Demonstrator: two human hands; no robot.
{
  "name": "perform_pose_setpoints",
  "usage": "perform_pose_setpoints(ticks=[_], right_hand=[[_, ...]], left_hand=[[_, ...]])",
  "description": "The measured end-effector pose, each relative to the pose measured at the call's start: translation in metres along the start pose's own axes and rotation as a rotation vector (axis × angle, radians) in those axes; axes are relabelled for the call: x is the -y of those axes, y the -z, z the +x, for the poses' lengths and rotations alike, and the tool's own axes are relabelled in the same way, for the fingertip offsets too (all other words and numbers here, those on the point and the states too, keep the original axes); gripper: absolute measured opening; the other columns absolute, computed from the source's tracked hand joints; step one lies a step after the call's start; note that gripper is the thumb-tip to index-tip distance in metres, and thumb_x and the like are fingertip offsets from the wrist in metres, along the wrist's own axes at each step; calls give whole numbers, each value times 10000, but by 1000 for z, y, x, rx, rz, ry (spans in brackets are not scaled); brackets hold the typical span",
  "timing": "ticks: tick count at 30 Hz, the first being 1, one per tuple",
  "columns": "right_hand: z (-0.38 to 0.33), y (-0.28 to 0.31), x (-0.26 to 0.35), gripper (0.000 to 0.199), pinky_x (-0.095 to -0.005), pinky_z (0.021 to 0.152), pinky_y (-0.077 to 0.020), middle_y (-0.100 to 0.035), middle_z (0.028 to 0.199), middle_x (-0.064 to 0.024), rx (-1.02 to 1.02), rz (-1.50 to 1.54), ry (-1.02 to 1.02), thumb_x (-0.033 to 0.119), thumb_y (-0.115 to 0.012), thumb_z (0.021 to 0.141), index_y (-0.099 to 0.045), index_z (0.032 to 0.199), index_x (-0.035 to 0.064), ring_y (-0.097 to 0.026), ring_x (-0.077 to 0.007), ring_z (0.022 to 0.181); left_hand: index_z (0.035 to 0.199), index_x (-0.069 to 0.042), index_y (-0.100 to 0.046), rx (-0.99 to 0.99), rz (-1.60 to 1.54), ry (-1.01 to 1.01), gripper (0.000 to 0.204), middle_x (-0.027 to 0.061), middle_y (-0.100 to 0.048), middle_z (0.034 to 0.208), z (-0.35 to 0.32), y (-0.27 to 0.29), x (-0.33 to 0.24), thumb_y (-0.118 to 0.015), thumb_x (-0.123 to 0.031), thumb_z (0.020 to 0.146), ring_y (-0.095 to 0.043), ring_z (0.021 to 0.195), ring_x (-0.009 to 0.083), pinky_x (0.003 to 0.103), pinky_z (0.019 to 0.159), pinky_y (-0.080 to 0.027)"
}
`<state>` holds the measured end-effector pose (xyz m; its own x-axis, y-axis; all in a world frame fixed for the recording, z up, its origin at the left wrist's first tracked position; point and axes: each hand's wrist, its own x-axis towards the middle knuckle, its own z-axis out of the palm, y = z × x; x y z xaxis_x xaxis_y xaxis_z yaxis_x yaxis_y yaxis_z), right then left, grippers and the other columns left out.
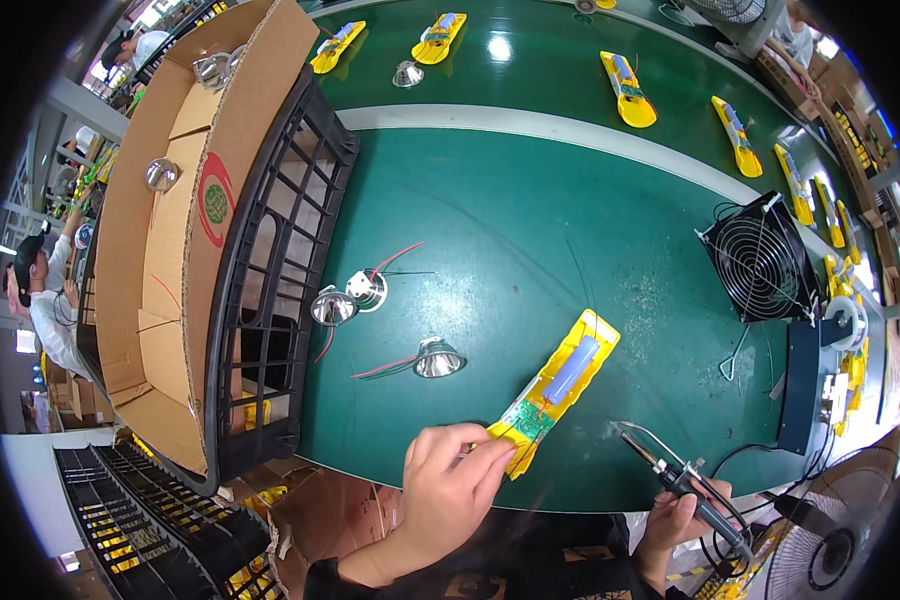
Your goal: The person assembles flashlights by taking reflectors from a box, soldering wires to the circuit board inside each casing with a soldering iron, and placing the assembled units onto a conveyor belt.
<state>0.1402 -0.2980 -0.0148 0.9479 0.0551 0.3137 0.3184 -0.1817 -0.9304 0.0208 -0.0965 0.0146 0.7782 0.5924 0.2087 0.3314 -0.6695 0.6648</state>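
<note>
– What does the left hand [448,492] cover?
– Part of the near end of the yellow shell [602,335].
– And the details on the circuit board [530,417]?
– Too small to tell.
– Does the tip of the soldering iron [708,513] touch the table [510,210]?
– I can't tell. The iron also hides part of the right hand [662,527].
– Anything cut off?
– The lower-right fan [835,550] and the cardboard box [198,290], at the frame's edges.
</note>
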Motion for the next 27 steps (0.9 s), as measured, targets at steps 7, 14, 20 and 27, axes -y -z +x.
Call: perform_pose_setpoints(ticks=[7,14,20,27], right_hand=[[4,-11,22,421,-196,418,-373,-404,565,-16,88,94,32,405,-562,767,-372,800,31,-437,-86,437],[11,-25,43,417,-242,388,-405,-542,478,-57,378,80,17,388,-576,771,-476,606,18,-510,-143,381],[4,-29,38,448,-203,455,-380,-441,508,-4,473,62,16,430,-570,777,-381,831,27,-473,-94,406],[8,-35,43,339,-259,446,-445,-553,476,-52,437,29,-29,310,-584,725,-513,557,24,-528,-188,410]], left_hand=[[749,-110,-651,-14,-18,-86,152,4,-516,735,5,2,5,-698,-43,621,-458,675,176,270,576,-372],[714,-99,-633,34,-96,10,116,15,-415,702,10,2,4,-680,-53,618,-406,659,185,272,542,-332],[692,-92,-606,40,-93,-8,106,12,-409,689,15,1,4,-677,-64,617,-401,647,177,281,541,-322],[678,-101,-601,53,-94,-5,104,-4,-406,669,16,0,5,-678,-79,612,-398,609,163,292,567,-298]])
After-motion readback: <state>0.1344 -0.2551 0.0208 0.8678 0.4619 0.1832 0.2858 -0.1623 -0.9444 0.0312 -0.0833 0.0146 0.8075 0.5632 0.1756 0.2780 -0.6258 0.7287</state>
